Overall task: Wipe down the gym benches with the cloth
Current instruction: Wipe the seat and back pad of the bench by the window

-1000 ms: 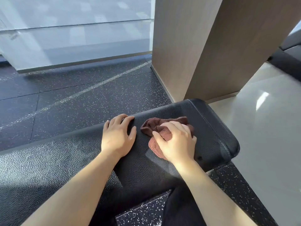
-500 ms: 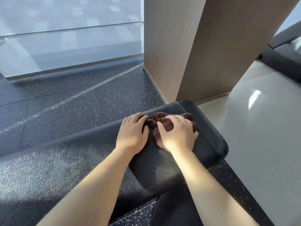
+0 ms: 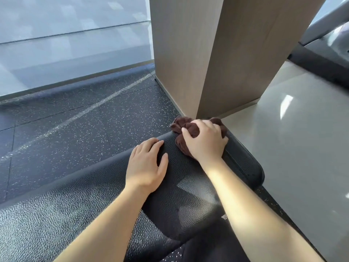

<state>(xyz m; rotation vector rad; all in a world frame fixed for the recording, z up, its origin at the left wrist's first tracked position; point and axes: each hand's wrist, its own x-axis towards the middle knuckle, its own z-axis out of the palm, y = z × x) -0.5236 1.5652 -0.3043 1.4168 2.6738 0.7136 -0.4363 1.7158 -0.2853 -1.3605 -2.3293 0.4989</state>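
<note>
While the left hand point(image 3: 146, 165) lies flat, palm down and fingers loosely spread, on the black padded bench point(image 3: 190, 195), the forearm runs straight back toward the person. Just to its right, the right hand point(image 3: 204, 141) curls over a bunched maroon cloth point(image 3: 189, 129), fingers gripping it against the bench's far corner, close beside the wooden pillar point(image 3: 217, 53).

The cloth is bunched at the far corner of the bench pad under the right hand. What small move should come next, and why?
Probably draw the right hand and the brown cloth back along the bench pad. The cloth already overhangs the pad's far corner, so pushing further only leaves the surface. The left hand lies flat on the pad, bracing.
</note>
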